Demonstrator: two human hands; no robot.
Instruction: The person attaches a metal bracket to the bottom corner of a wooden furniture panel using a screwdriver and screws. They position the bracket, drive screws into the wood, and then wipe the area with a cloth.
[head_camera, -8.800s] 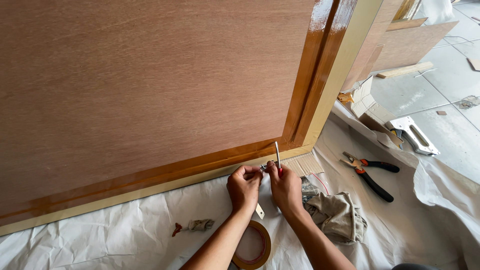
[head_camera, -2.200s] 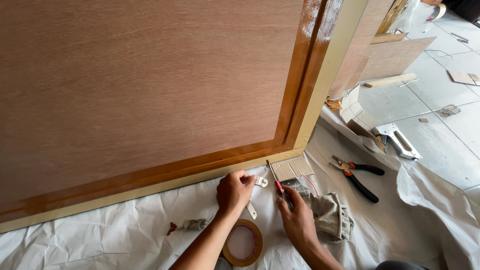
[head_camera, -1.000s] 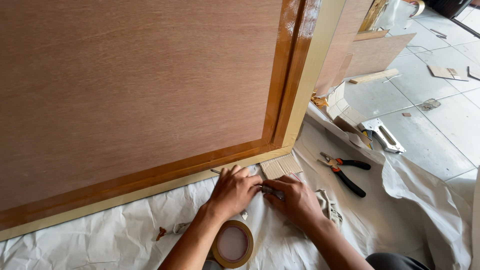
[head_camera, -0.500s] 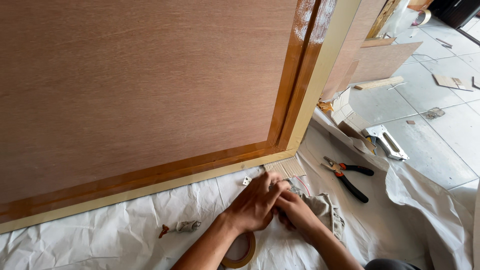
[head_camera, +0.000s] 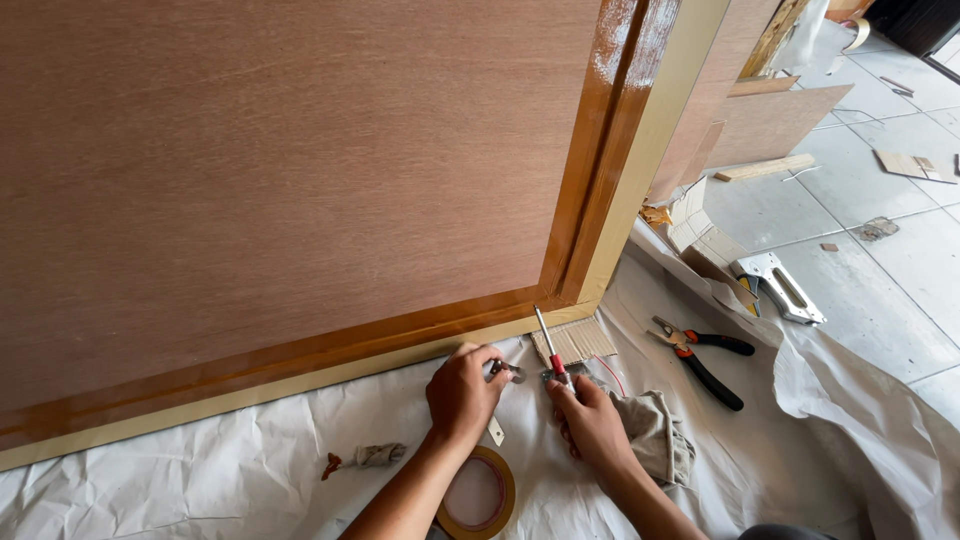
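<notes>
— What is held in each hand here?

— A slim screwdriver (head_camera: 546, 340) with a bright metal shaft and a red collar is gripped in the right hand (head_camera: 590, 420), its tip pointing up towards the varnished door frame (head_camera: 600, 170). The left hand (head_camera: 460, 393) is closed round a small metal fitting (head_camera: 507, 371), pinched between thumb and fingers; its exact shape cannot be made out.

— Where is all this lying?

— Low down, just in front of the frame's bottom corner, over a crumpled white dust sheet (head_camera: 180, 480). A ribbed piece of cardboard (head_camera: 575, 342) lies just behind the hands, touching the frame's taped edge.

— How would the work be handled well?

— The fitting is best kept steady by the left fingers while the shaft is lined up squarely — a slanted tip would probably slip off so small a part. Pressure is better kept light, since the glossy varnish nearby looks easily marked.

— And the materials round about?

— The panel (head_camera: 280, 170) is matt, reddish wood with a fine grain; its border is glossy amber, edged with pale masking tape. A roll of tan tape (head_camera: 480, 492) sits under the left wrist, a soft grey rag (head_camera: 655, 440) beside the right hand, and red-handled pliers (head_camera: 700, 355) rest well apart on the sheet.
</notes>
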